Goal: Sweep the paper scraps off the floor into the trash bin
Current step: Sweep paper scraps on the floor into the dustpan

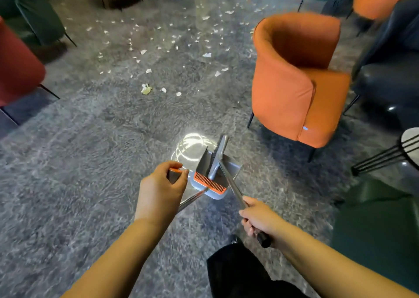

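Observation:
Several white paper scraps (176, 41) lie scattered over the grey floor in the upper middle of the head view. My left hand (161, 188) grips the orange-tipped handle of a grey dustpan (233, 169) with an orange comb edge. My right hand (258, 220) grips the metal broom handle (231, 184). The broom head (217, 154) rests inside the dustpan, just in front of me. No trash bin is in view.
An orange armchair (294, 79) stands to the right of the scraps. Red chairs (15, 68) are at the left, dark and green chairs at the right and far side. A black-legged round table (408, 148) sits at the right edge. My dark trouser leg (235, 272) is below.

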The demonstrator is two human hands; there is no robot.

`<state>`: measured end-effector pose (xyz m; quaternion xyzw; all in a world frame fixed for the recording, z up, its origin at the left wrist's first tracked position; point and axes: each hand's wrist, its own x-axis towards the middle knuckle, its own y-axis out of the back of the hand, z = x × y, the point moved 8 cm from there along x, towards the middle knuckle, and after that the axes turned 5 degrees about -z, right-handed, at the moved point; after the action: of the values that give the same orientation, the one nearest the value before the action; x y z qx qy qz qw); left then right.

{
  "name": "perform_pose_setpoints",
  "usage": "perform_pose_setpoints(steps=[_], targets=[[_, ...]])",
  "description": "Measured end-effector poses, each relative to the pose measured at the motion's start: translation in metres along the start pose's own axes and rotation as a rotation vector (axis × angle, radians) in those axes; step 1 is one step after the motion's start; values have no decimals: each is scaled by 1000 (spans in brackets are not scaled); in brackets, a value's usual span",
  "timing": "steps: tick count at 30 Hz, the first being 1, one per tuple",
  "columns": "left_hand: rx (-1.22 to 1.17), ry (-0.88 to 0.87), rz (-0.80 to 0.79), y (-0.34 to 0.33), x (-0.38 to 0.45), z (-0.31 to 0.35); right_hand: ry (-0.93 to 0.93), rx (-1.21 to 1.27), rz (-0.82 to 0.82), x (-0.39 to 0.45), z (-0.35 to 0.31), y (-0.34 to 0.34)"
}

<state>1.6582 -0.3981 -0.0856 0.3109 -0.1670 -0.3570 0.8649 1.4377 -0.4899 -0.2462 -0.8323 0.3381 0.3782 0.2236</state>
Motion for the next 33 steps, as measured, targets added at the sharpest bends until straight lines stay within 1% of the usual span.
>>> perform_pose_setpoints(steps=[5, 8, 10, 15, 19, 21, 26, 29, 33], targets=[[68, -11, -30, -22, 116, 20, 116, -298, 35, 45, -106, 27], [100, -44, -67, -29, 176, 32, 145, -383, 76, 71, -157, 39], [100, -54, -62, -29, 214, 34, 131, -431, 67, 94, -183, 41], [36, -15, 17, -22, 319, 18, -10, -347, 10, 171, -234, 43], [41, -24, 1, -20, 412, 7, -166, -163, -48, 227, -273, 39], [36, -27, -7, -19, 456, 0, -200, -65, -35, 251, -300, 35], [35, -62, -52, -21, 551, -1, -163, -15, -29, 310, -373, 15], [39, -88, -65, -27, 604, 5, -124, 27, 20, 343, -416, 11], [49, -111, -62, -45, 676, 12, -97, 10, 126, 393, -470, 31]])
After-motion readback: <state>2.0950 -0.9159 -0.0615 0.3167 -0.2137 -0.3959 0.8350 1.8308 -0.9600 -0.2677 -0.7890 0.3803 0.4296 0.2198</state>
